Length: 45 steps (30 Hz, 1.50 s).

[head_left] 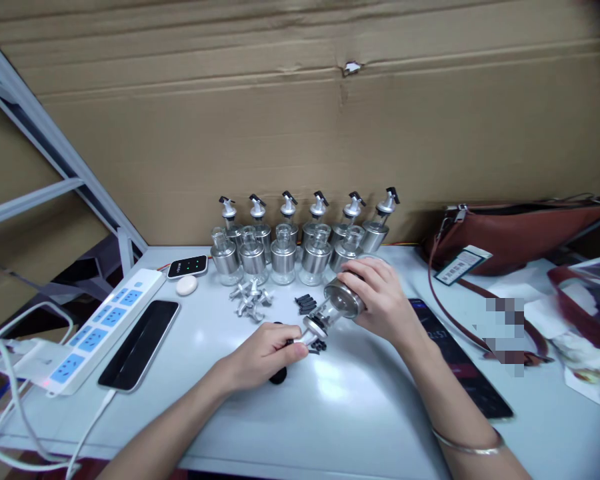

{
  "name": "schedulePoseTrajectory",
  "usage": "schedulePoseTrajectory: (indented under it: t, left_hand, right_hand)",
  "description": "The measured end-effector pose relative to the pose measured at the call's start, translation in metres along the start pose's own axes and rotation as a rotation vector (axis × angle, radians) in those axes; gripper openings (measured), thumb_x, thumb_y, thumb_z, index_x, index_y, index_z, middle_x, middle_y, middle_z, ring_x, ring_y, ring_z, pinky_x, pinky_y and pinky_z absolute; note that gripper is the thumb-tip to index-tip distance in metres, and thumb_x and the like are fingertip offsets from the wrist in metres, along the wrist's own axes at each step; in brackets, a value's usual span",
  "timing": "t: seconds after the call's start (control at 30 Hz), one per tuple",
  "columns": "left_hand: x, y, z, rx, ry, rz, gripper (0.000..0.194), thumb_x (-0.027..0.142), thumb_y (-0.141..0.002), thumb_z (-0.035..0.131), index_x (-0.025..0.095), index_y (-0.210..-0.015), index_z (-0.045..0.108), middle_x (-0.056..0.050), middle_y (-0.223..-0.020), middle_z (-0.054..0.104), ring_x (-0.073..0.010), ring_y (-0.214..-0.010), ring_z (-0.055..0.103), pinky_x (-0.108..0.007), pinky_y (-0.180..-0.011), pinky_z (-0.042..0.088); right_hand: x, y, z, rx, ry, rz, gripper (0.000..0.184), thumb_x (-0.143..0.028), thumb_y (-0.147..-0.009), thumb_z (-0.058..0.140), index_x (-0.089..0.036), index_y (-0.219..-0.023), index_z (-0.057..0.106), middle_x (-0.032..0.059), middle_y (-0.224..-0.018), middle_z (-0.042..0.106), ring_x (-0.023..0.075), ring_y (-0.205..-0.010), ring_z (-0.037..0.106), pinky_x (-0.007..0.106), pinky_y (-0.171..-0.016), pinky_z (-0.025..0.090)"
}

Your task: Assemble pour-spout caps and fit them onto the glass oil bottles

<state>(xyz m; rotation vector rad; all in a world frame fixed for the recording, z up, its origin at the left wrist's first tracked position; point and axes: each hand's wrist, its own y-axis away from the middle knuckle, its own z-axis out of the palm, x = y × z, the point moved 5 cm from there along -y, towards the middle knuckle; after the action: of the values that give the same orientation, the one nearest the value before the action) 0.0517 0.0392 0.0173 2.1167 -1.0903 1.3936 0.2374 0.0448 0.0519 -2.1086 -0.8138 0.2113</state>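
My right hand (380, 293) is wrapped round a glass bottle with a metal sleeve (343, 298), tilted with its neck down to the left. At the neck sits a silver pourer spout (316, 325), pinched between the thumb and fingers of my left hand (267, 353). Partly hidden behind my left hand lies a black round object (279, 375). Small black pieces (306, 305) lie just beyond the bottle neck, with more (320, 346) below it. A pile of silver pourer spouts (251, 300) rests to their left.
Open-necked bottles (283, 255) form a row; behind them stand bottles with black-tipped pourers (289, 203). Left are a phone (140, 345), a power strip (105, 330), a small black device (187, 267) and a white disc (187, 286). Right are another phone (460, 367) and a brown bag (510, 237).
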Motion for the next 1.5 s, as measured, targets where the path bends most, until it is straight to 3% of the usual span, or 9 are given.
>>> schedulePoseTrajectory:
  t: [0.23, 0.3, 0.43, 0.53, 0.7, 0.87, 1.1, 1.3, 1.5]
  left_hand:
    - [0.000, 0.001, -0.004, 0.115, -0.500, 0.202, 0.044, 0.045, -0.099, 0.021, 0.018, -0.070, 0.039, 0.001, -0.067, 0.044, -0.0122, -0.057, 0.039, -0.025, -0.056, 0.029]
    - [0.004, 0.003, -0.005, 0.177, -0.638, 0.294, 0.043, 0.039, -0.100, 0.020, 0.018, -0.070, 0.041, 0.000, -0.066, 0.047, -0.0125, -0.055, 0.040, -0.025, -0.054, 0.029]
    - [0.009, 0.006, -0.007, 0.272, -0.809, 0.424, 0.041, 0.034, -0.100, 0.023, 0.017, -0.070, 0.045, 0.000, -0.063, 0.049, -0.0127, -0.053, 0.041, -0.024, -0.052, 0.030]
    - [0.009, 0.006, -0.006, 0.264, -0.852, 0.441, 0.040, 0.033, -0.100, 0.024, 0.017, -0.073, 0.049, -0.001, -0.065, 0.052, -0.0126, -0.053, 0.043, -0.024, -0.053, 0.031]
    - [0.012, 0.007, -0.009, 0.278, -0.861, 0.458, 0.038, 0.030, -0.099, 0.029, 0.017, -0.071, 0.049, 0.000, -0.061, 0.052, -0.0122, -0.053, 0.044, -0.025, -0.053, 0.032]
    - [0.014, 0.008, -0.013, 0.292, -0.847, 0.463, 0.036, 0.028, -0.099, 0.030, 0.017, -0.070, 0.047, 0.000, -0.059, 0.051, -0.0122, -0.052, 0.043, -0.025, -0.051, 0.031]
    - [0.012, 0.008, -0.015, 0.298, -0.837, 0.451, 0.035, 0.028, -0.099, 0.030, 0.017, -0.071, 0.047, 0.001, -0.059, 0.049, -0.0123, -0.051, 0.043, -0.025, -0.051, 0.030]
    - [0.012, 0.007, -0.016, 0.307, -0.807, 0.441, 0.037, 0.028, -0.100, 0.028, 0.017, -0.071, 0.047, 0.000, -0.059, 0.050, -0.0127, -0.050, 0.042, -0.025, -0.051, 0.031]
    - [0.009, 0.007, -0.016, 0.311, -0.833, 0.419, 0.035, 0.026, -0.099, 0.027, 0.017, -0.072, 0.048, 0.000, -0.060, 0.052, -0.0126, -0.050, 0.044, -0.025, -0.050, 0.033]
  right_hand:
    - [0.007, 0.007, 0.011, -0.029, -0.118, 0.141, 0.042, -0.010, -0.072, 0.053, -0.021, -0.113, 0.051, 0.0113, -0.103, 0.061, 0.0278, -0.099, 0.055, 0.046, -0.086, 0.044]
    - [0.021, 0.015, 0.011, 0.015, -0.178, 0.318, 0.042, -0.021, -0.074, 0.061, -0.019, -0.115, 0.049, 0.0117, -0.105, 0.060, 0.0282, -0.098, 0.057, 0.044, -0.084, 0.046]
    - [0.058, 0.041, 0.008, 0.183, -0.197, 0.766, 0.061, -0.045, -0.071, 0.071, -0.017, -0.117, 0.043, 0.0118, -0.107, 0.055, 0.0285, -0.095, 0.057, 0.043, -0.082, 0.046]
    - [0.071, 0.054, 0.016, 0.239, -0.208, 0.883, 0.064, -0.053, -0.074, 0.065, -0.015, -0.118, 0.038, 0.0138, -0.111, 0.048, 0.0296, -0.101, 0.052, 0.046, -0.087, 0.043]
    - [0.075, 0.065, 0.038, 0.184, -0.161, 0.914, 0.063, -0.063, -0.080, 0.049, -0.015, -0.118, 0.036, 0.0144, -0.108, 0.042, 0.0321, -0.104, 0.044, 0.054, -0.091, 0.036]
    - [0.075, 0.072, 0.040, 0.133, -0.014, 0.913, 0.058, -0.063, -0.084, 0.043, -0.016, -0.118, 0.042, 0.0139, -0.105, 0.041, 0.0345, -0.104, 0.038, 0.060, -0.089, 0.032]
    - [0.080, 0.075, 0.037, 0.155, 0.003, 0.875, 0.063, -0.055, -0.083, 0.053, -0.015, -0.130, 0.039, 0.0093, -0.098, 0.032, 0.0307, -0.097, 0.039, 0.057, -0.089, 0.037]
    - [0.088, 0.083, 0.038, 0.180, -0.004, 0.923, 0.060, -0.046, -0.083, 0.053, -0.012, -0.130, 0.038, 0.0103, -0.097, 0.035, 0.0299, -0.094, 0.043, 0.054, -0.087, 0.042]
    - [0.083, 0.078, 0.033, 0.204, -0.022, 0.898, 0.058, -0.034, -0.081, 0.054, -0.015, -0.133, 0.035, 0.0104, -0.098, 0.039, 0.0254, -0.084, 0.050, 0.044, -0.072, 0.050]
